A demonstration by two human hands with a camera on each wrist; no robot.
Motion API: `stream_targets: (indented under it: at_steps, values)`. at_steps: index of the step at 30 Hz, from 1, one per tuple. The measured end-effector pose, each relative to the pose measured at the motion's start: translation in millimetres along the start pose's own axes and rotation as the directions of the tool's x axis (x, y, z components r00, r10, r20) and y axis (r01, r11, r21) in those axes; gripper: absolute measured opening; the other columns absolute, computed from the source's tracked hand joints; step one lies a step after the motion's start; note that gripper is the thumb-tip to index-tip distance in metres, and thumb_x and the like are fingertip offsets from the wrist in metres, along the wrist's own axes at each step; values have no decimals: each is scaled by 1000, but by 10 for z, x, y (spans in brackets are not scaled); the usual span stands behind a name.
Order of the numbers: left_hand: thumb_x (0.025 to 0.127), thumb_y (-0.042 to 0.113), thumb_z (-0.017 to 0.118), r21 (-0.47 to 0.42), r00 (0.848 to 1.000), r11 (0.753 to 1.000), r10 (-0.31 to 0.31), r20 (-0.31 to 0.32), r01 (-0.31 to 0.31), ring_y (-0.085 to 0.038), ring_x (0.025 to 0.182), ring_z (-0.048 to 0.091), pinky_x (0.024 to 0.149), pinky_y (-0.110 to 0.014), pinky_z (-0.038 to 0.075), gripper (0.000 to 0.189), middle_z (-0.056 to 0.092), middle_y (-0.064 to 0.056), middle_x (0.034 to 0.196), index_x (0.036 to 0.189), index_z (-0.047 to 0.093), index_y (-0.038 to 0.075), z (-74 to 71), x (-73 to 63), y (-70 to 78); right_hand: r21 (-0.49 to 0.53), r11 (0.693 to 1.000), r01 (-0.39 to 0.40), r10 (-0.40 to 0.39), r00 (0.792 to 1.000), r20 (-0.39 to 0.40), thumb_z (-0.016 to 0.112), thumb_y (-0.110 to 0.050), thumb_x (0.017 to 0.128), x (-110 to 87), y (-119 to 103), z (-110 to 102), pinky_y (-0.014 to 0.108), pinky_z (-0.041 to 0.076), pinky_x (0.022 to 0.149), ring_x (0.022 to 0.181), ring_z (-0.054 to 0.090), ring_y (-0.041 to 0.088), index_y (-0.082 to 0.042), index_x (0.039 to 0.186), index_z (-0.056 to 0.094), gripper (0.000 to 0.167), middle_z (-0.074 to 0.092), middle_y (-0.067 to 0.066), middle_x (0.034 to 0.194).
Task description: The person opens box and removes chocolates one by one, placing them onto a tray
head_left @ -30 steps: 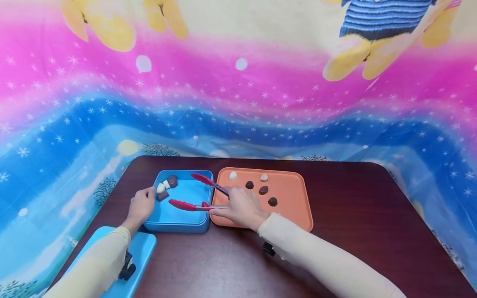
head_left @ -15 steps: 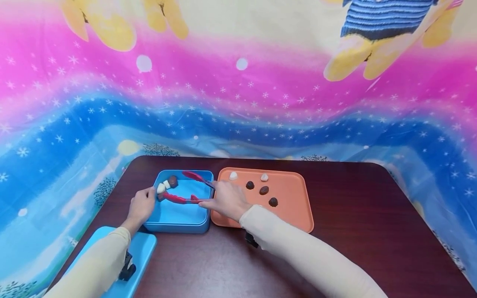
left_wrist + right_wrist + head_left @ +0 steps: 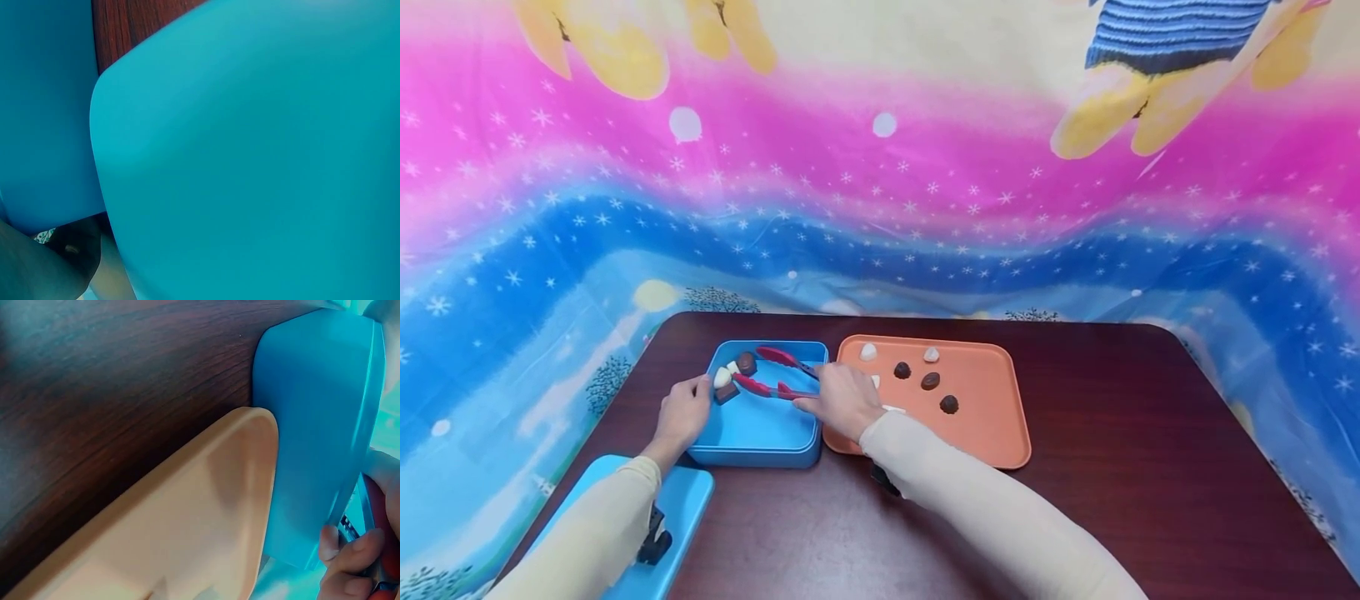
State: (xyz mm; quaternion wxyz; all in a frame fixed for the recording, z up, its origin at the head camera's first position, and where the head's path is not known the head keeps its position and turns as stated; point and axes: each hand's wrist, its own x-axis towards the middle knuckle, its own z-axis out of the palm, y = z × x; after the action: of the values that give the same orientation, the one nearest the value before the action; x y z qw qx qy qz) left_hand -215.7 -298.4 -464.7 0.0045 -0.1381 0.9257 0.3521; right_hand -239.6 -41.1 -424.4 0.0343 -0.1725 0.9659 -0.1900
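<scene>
My left hand (image 3: 683,412) holds the left wall of a blue box (image 3: 756,457), thumb at the rim. My right hand (image 3: 850,402) grips red-tipped tongs (image 3: 797,390) over the box. The tongs' two arms are spread, and nothing shows between their tips. Against the box's left wall lie a round brown chocolate (image 3: 747,363), a square brown chocolate (image 3: 727,393) and two white chocolates (image 3: 722,377). In the right wrist view, fingers (image 3: 356,556) curl round the tongs beside the box wall (image 3: 312,444). The left wrist view shows little of the left hand.
An orange tray (image 3: 992,433) stands right of the box with dark chocolates (image 3: 930,381) and white chocolates (image 3: 868,352) on it. Some are partly hidden by my right hand. A blue lid (image 3: 688,508) lies at the front left, under my left forearm. A printed cloth (image 3: 880,208) hangs behind the table.
My right hand and the tongs have moved left and slightly away, toward the chocolates in the box, and the tongs' tips have come closer together. My left hand has stayed on the box wall.
</scene>
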Motion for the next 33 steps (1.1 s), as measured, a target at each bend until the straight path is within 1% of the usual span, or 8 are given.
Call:
stream_targets:
  at_steps: [2, 6, 9, 14, 18, 22, 31, 33]
  values:
    - [111, 40, 23, -1, 1000, 1000, -4, 5, 4, -37, 97, 55, 78, -42, 42, 59, 49, -18, 87, 130, 56, -5, -1, -1, 4, 1, 1000, -4, 4, 1000, 4, 75, -55, 87, 14, -14, 6, 27, 39, 44, 55, 52, 15, -15, 123, 70, 53, 54, -1, 67]
    - [111, 41, 21, -3, 1000, 1000, 1, 10, -1, -42, 108, 54, 84, -49, 46, 63, 58, -26, 111, 145, 46, -7, -9, -6, 8, -33, 999, -14, 14, 1000, 8, 75, -54, 87, 36, -47, 24, 26, 44, 49, 62, 56, 14, -17, 127, 69, 55, 62, -2, 77]
    - [111, 40, 21, -3, 1000, 1000, -1, 9, 1, -43, 110, 53, 86, -51, 46, 63, 57, -29, 116, 146, 45, -7, -9, -12, 10, -77, 997, -19, 20, 1000, 10, 74, -56, 87, 50, -67, 42, 25, 48, 53, 68, 57, 12, -18, 130, 68, 58, 67, -1, 86]
    - [111, 40, 20, 2, 1000, 1000, -1, 13, 1, -40, 106, 54, 83, -47, 44, 63, 57, -26, 108, 146, 45, -6, -6, -19, 15, -123, 992, -22, 23, 1000, 8, 72, -56, 88, 67, -75, 73, 27, 52, 58, 68, 58, 12, -19, 129, 68, 56, 71, -1, 91]
    - [111, 42, 20, -3, 1000, 1000, -2, 20, 3, -41, 107, 54, 84, -48, 45, 65, 58, -27, 115, 146, 45, -7, -9, -15, 23, -158, 987, -13, 13, 1000, -2, 71, -56, 89, 78, -74, 90, 28, 54, 60, 68, 59, 12, -19, 120, 68, 48, 69, -2, 87]
    - [111, 41, 20, -8, 1000, 1000, -5, 15, 6, -41, 107, 54, 83, -47, 46, 64, 58, -27, 116, 144, 47, -6, -10, -17, 30, -180, 984, -7, 5, 1000, -11, 72, -56, 89, 88, -74, 97, 29, 55, 63, 69, 59, 12, -20, 120, 68, 48, 70, -1, 88]
    - [111, 42, 19, -4, 1000, 1000, 6, 15, -6, -38, 100, 54, 78, -43, 43, 65, 57, -24, 105, 135, 53, -7, -8, -21, 3, -184, 983, 10, -16, 999, -29, 72, -56, 88, 73, -54, 123, 27, 52, 57, 66, 58, 12, -20, 117, 68, 46, 69, -2, 84]
    - [111, 43, 19, -5, 1000, 1000, 4, 15, -3, -38, 100, 55, 78, -44, 43, 65, 58, -25, 107, 137, 52, -7, -4, -26, -6, -182, 983, 14, -20, 999, -31, 72, -56, 88, 71, -49, 131, 27, 52, 57, 66, 58, 12, -20, 117, 68, 46, 70, -2, 85]
